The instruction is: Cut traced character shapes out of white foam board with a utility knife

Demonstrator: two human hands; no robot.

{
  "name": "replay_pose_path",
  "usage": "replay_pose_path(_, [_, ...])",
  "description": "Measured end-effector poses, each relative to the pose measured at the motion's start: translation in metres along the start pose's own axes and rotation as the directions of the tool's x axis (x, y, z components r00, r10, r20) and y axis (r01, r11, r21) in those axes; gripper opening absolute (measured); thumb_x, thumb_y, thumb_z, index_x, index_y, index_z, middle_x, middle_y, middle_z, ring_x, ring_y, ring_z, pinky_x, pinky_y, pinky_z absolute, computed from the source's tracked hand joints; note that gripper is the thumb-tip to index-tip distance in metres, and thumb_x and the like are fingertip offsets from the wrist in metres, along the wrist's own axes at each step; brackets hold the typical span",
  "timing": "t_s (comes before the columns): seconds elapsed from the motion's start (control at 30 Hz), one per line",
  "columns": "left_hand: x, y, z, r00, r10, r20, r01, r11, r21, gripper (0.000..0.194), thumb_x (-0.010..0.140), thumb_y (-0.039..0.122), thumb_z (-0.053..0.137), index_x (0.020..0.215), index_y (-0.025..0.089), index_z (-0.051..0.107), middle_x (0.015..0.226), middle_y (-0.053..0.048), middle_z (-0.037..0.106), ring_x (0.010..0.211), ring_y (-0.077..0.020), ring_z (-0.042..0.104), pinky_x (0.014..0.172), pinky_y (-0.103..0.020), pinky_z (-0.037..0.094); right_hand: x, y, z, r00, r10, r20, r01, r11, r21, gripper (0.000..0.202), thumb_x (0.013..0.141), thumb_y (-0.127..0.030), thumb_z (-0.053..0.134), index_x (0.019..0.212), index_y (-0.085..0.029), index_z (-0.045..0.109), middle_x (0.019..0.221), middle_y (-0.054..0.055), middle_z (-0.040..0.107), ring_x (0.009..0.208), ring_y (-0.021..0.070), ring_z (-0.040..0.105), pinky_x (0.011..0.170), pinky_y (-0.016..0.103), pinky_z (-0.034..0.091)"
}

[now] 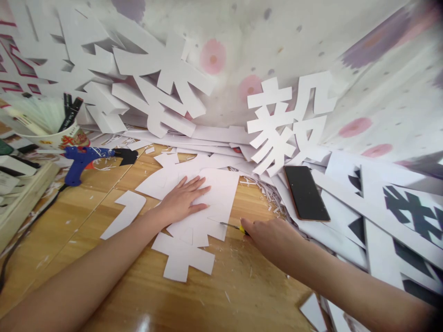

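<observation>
My left hand [187, 198] lies flat with fingers spread on a white sheet of card [223, 191], pressing it against the wooden table. In my right hand [268, 235] is a yellow-handled craft knife [244, 227], gripped in closed fingers. Its thin blade points left and reaches over the sheet's lower right part, beside a fine line in the card. A cross-shaped white cutout [183, 258] lies just below the sheet. To the left of my left forearm rests an angular white cutout [126, 212].
A blue hot glue gun [81, 161] lies at left near a tub of pens and glue sticks [51, 138]. White cut-out characters [273, 120] lean against the flowered cloth. A black phone [306, 193] rests on stacked card at right. Paper scraps litter the table [249, 290].
</observation>
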State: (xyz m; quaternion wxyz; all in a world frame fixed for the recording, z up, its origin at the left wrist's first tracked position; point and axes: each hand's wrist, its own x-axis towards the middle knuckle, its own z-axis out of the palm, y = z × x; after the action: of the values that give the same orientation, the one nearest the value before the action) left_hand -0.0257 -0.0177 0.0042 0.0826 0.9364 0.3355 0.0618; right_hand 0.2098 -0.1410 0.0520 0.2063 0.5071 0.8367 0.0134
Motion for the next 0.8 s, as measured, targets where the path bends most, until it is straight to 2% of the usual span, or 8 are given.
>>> replay_pose_path(0.23, [0.0003, 0.0000, 0.0002, 1.000, 0.005, 0.003, -0.005, 1.000, 0.005, 0.060, 0.085, 0.060, 0.024, 0.133, 0.026, 0.034, 0.145, -0.004, 0.021, 0.133, -0.0175, 0.018, 0.108, -0.039, 0.009, -0.0064, 0.0034, 0.0033, 1.000, 0.016, 0.007, -0.016, 1.000, -0.005, 0.022, 0.082, -0.020, 0.048, 0.104, -0.017, 0.049, 0.061, 0.002, 0.061, 0.044, 0.0125, 0.055, 0.039, 0.023, 0.022])
replay_pose_path(0.53, [-0.0007, 0.0000, -0.0003, 1.000, 0.007, 0.003, -0.007, 1.000, 0.004, 0.059, 0.085, 0.059, 0.023, 0.134, 0.027, 0.032, 0.145, -0.003, 0.020, 0.133, -0.0166, 0.016, 0.109, -0.038, 0.007, -0.0087, 0.0059, 0.0029, 1.000, 0.016, 0.014, -0.017, 0.999, 0.028, 0.014, 0.084, -0.021, 0.046, 0.096, -0.018, 0.048, 0.061, 0.001, 0.061, 0.045, 0.0117, 0.056, 0.039, 0.024, 0.020])
replay_pose_path(0.8, [-0.0010, 0.0006, 0.0003, 1.000, -0.003, 0.009, 0.003, 1.000, -0.001, 0.058, 0.086, 0.058, 0.024, 0.134, 0.027, 0.032, 0.145, -0.003, 0.019, 0.133, -0.0163, 0.016, 0.109, -0.038, 0.007, -0.0107, 0.0068, 0.0054, 0.996, 0.062, 0.060, -0.065, 0.996, 0.061, 0.011, 0.082, -0.022, 0.048, 0.092, -0.019, 0.048, 0.062, 0.001, 0.062, 0.046, 0.0115, 0.057, 0.039, 0.026, 0.018])
